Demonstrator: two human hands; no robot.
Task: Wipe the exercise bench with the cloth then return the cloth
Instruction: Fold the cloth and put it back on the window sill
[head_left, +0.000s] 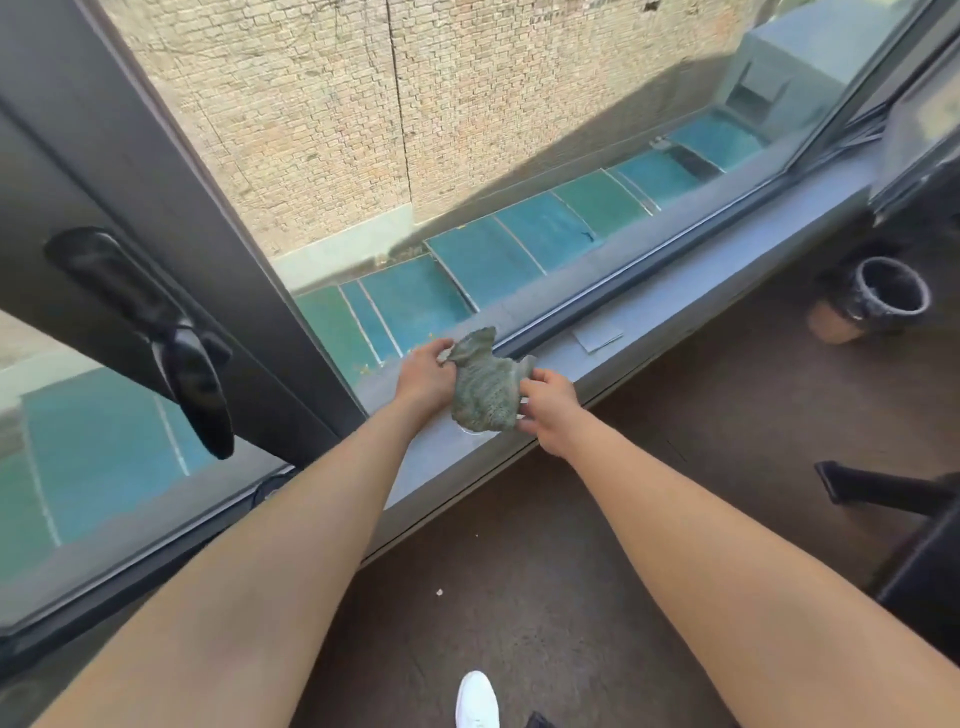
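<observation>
A crumpled grey-green cloth is held just over the grey window sill, between both of my hands. My left hand pinches the cloth's upper left edge. At its lower right side, my right hand grips it with curled fingers. The cloth's bottom edge touches or nearly touches the sill. The exercise bench shows only as dark parts at the right edge of the view.
A large window fills the view ahead, with a black handle on its frame at left. A dark pot stands on the brown floor at right. My white shoe is at the bottom.
</observation>
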